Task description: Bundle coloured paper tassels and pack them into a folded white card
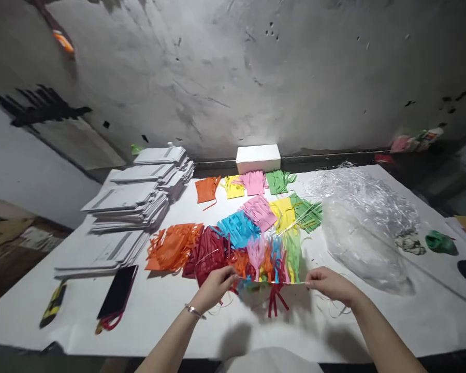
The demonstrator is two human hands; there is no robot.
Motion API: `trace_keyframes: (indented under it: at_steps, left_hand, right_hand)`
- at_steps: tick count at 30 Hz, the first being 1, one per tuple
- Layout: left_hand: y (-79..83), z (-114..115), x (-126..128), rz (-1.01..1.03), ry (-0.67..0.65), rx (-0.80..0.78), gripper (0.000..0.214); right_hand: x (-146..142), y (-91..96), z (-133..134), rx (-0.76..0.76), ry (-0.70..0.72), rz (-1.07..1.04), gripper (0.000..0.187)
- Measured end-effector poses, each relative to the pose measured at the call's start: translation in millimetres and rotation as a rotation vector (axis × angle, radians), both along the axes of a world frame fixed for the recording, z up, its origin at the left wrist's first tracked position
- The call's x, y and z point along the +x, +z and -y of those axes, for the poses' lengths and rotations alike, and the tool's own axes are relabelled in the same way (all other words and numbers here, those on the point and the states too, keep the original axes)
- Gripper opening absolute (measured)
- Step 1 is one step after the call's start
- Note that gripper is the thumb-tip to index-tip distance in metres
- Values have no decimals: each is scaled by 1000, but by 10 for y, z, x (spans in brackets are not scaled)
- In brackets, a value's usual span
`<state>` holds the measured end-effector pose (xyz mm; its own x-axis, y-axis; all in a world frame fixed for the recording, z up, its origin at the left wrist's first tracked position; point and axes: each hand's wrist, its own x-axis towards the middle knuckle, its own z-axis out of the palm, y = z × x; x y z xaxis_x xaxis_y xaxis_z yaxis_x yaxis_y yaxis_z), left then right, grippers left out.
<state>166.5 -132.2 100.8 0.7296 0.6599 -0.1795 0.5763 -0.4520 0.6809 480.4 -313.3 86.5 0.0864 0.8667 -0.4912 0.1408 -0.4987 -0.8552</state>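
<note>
Between my two hands a thin string (pixel 277 282) is stretched nearly level, with a row of colourful paper tassels (pixel 257 255) along it in pink, orange, blue, red, yellow and light green. Fingers of my left hand (pixel 219 282) pinch its left end; a bracelet is on that wrist. My right hand (pixel 328 283) pinches the other end, and loose thread curls below it. Just beyond lie fringed paper pieces: orange (pixel 174 246), dark red (pixel 207 254), blue (pixel 238 228), pink (pixel 259 212), yellow (pixel 284 213) and green (pixel 309 213). Red strips hang under the string.
Stacked white packs (pixel 128 197) stand at the left, with a phone (pixel 118 291) and a yellow-black cutter (pixel 53 304) nearer. Clear plastic bags (pixel 361 243) heap at the right. More fringed pieces lie before a white box (pixel 258 158) by the wall.
</note>
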Motion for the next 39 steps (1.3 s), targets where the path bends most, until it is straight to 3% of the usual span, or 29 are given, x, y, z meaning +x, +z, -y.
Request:
trace_keyframes:
  at_steps: [3,6,10,12,15,18,20,22,24,26,28,29,31,33,34,37,39]
  left_hand:
    - [127,-203,50,-1,-47,76,28]
    - [354,-366,62,-2,-131,195,20]
    - [676,-308,24,-17,-250,348,24]
    - [890,-192,50,17,-376,497,27]
    - [1292,-19,214,197,-619,685,25]
    - [1640,62,496,445,-769,596,21]
    - [1750,48,685,570,-829,469,18]
    - [1760,-4,817,658,-844,346,18]
    - [1714,-55,856,712,-790,299,14]
    - [1660,-49,795,738,-613,407,12]
    - [1619,55,668,761,-405,615,18]
    - [1598,145,602,754,-363,711,21]
    - [1538,371,518,657,-494,821,20]
    - [1430,598,529,405,-697,830,18]
    - [1360,688,566,265,-724,831,17]
    - [1148,810,689,-26,-615,882,15]
    - [1066,778,683,-75,-577,903,13]
  right_hand:
    - [117,68,-219,73,-6,165,45]
    - [231,171,-368,197,39,381,35]
    - [214,379,-302,362,120,660,18]
    - [90,576,-225,596,152,868,25]
    - [-230,1007,-162,1201,298,1216,23]
    - [-581,1448,-195,1526,475,1199,21]
    - [-741,1647,-246,1582,542,1186,22]
    - [-801,1747,-299,1525,543,1278,14]
    - [-771,1766,-345,1425,505,1390,18]
    - [-690,1738,-378,1324,456,1438,30]
    - [-611,1688,-397,1222,393,1433,35]
    - [-587,1662,-402,1167,354,1412,36]
    - [-582,1615,-410,1086,290,1331,36]
    - [-626,1584,-419,1058,240,1224,32]
    - [-655,1574,-425,1052,218,1180,30]
    - [-696,1547,-435,1037,109,1095,31]
    - [-647,1514,-422,1003,-5,1045,32]
